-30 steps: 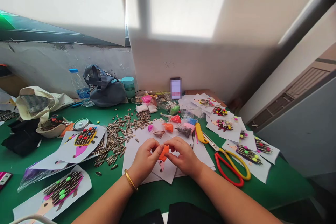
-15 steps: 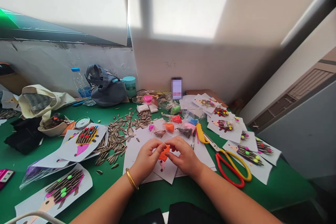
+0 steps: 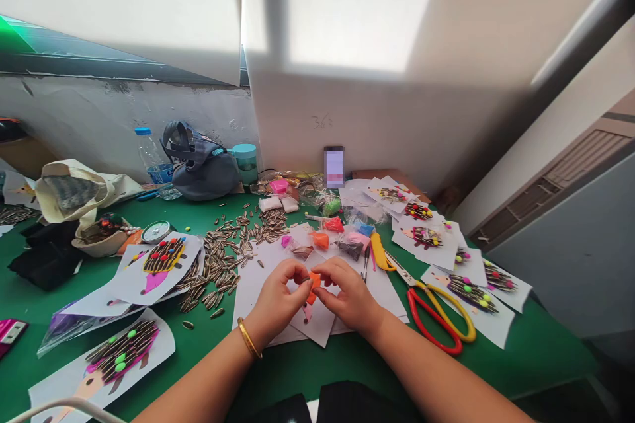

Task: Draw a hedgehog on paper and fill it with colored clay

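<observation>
At the far left of your green table (image 3: 34, 310) lies one canvas tote bag (image 3: 64, 195). Nearer you are two paper hedgehog pictures (image 3: 159, 268) with sunflower-seed backs, one above the other. One clear water bottle (image 3: 151, 158), one grey bag (image 3: 198, 168) and one teal cup (image 3: 245, 162) stand along the wall, and many loose sunflower seeds (image 3: 221, 261) are scattered just right of the pictures.

Your left hand (image 3: 278, 294), with one gold bangle (image 3: 248, 338) on its wrist, and your right hand (image 3: 350, 294) meet over a stack of white paper (image 3: 258, 284). The fingers of both hands close narrowly around one small piece of orange clay (image 3: 312, 284), which is held just above the paper and partly hidden by them. Beyond your hands lie several small clay lumps (image 3: 321, 240) in pink, orange and red. One phone (image 3: 334, 166) stands against the wall behind them.

To your right lie one pair of red-and-yellow-handled scissors (image 3: 436, 324) and six more hedgehog pictures (image 3: 471, 294), overlapping in a loose row.
</observation>
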The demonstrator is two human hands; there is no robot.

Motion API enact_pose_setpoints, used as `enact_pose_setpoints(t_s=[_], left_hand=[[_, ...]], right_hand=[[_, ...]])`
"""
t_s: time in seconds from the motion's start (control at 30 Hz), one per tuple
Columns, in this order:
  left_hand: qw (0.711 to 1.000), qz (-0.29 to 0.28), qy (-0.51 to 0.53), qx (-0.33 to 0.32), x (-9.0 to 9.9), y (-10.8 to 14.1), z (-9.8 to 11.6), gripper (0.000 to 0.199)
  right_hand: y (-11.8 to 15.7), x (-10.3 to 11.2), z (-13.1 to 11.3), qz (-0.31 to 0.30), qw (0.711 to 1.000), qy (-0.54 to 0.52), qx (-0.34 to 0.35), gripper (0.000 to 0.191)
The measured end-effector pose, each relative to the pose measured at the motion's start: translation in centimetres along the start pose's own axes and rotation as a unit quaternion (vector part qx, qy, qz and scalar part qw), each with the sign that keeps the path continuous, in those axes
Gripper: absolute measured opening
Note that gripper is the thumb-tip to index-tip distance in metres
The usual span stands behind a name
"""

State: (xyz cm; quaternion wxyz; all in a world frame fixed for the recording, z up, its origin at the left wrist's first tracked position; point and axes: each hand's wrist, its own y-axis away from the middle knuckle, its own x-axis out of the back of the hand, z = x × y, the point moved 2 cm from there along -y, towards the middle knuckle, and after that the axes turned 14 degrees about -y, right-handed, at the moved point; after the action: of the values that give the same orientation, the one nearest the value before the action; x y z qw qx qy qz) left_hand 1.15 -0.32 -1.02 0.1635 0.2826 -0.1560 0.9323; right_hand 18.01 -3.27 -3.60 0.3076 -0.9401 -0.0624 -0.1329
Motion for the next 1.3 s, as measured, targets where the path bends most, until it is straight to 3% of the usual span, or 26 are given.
enact_pose_setpoints(t_s=[0.17,0.33,0.53,0.7,0.93,1.1,1.3], left_hand=[[0.999,-0.035,0.015,-0.014,-0.1,0.1,0.1,0.027],[1.000,-0.010,0.000,0.001,-0.3,0.0,-0.4,0.018],[0.999,-0.038,-0.028,-0.022,-0.5,-0.1,-1.1,0.038],[1.000,-0.023,-0.013,-0.003,-0.5,-0.1,-1.0,0.024],[0.997,-0.057,-0.042,-0.035,-0.4,-0.1,-1.1,0.038],[0.997,-0.057,-0.045,-0.037,-0.6,0.1,-1.3,0.039],[0.998,-0.037,-0.036,-0.036,-0.5,-0.2,-1.1,0.036]], right_hand=[[-0.1,0.0,-0.1,-0.006,1.000,0.003,-0.003,0.031],[-0.1,0.0,-0.2,-0.011,1.000,0.002,-0.010,0.029],[0.0,0.0,-0.1,-0.008,1.000,0.003,0.003,0.032],[-0.1,-0.1,-0.1,-0.009,1.000,0.008,-0.003,0.028],[-0.2,0.0,-0.5,-0.011,1.000,-0.013,0.008,0.024],[-0.2,0.1,-0.6,-0.012,1.000,-0.012,0.004,0.013],[-0.3,0.2,-0.4,0.008,1.000,0.004,0.007,0.016]])
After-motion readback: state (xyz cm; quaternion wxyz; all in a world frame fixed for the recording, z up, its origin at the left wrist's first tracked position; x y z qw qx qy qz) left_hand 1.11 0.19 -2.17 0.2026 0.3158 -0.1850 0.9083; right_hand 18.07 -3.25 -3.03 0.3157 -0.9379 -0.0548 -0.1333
